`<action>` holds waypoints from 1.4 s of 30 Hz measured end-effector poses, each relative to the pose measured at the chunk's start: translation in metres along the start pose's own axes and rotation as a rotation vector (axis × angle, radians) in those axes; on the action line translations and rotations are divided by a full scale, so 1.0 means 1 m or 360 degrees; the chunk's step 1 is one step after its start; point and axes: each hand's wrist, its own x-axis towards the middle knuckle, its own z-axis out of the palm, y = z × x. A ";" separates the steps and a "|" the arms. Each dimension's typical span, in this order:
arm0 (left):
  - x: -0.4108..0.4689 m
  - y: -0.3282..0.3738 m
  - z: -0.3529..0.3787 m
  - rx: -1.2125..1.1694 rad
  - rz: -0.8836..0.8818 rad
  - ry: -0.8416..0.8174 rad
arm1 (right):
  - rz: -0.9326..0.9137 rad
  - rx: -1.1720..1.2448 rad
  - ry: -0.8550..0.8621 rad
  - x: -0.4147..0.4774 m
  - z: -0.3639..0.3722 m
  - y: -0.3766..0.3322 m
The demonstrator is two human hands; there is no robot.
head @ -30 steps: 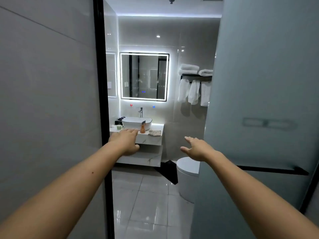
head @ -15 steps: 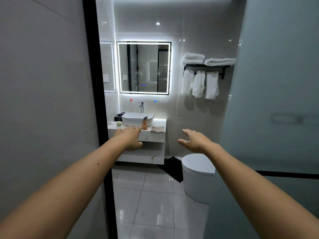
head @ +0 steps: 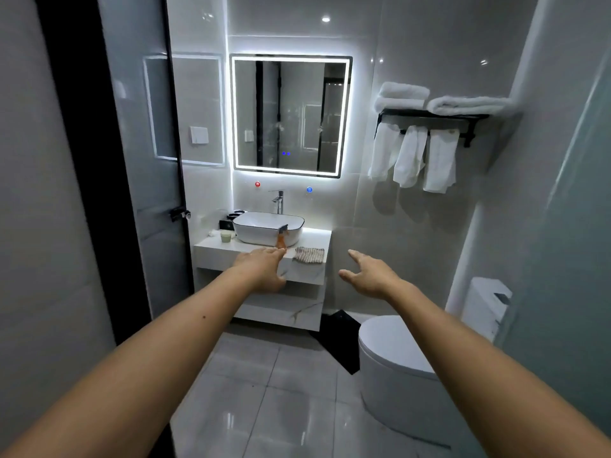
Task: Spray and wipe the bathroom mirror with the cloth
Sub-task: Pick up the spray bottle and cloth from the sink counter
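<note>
The square mirror [head: 291, 115] with a lit white border hangs on the far wall above the basin. An orange spray bottle [head: 282, 238] with a dark trigger stands on the vanity counter [head: 231, 247] in front of the white basin [head: 267, 228]. A striped cloth [head: 309, 254] lies on the counter just right of the bottle. Both my arms stretch forward, still well short of the vanity. My left hand [head: 263, 267] is empty, fingers loosely extended, overlapping the counter edge below the bottle. My right hand [head: 368, 272] is open, fingers spread, in front of the wall.
I stand in the doorway, with a black door frame [head: 82, 160] on the left and a frosted glass panel [head: 568, 226] on the right. A white toilet [head: 393, 368] sits low on the right. White towels [head: 413, 153] hang from a black rack. A small cup [head: 225, 237] stands left of the basin.
I have moved forward through the doorway; the mirror, vanity and toilet appear larger and closer. Both hands stay outstretched and empty.
</note>
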 end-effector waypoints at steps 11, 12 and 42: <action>0.235 -0.050 0.029 -0.0024 0.0033 -0.0012 | 0.0026 0.0050 -0.0061 0.222 0.035 0.048; 0.258 -0.055 0.029 -0.0037 0.0035 -0.0025 | 0.0042 0.0059 -0.0073 0.244 0.035 0.051; 0.860 -0.213 0.118 -0.0164 -0.0038 -0.0219 | -0.0001 0.0135 -0.0321 0.867 0.112 0.136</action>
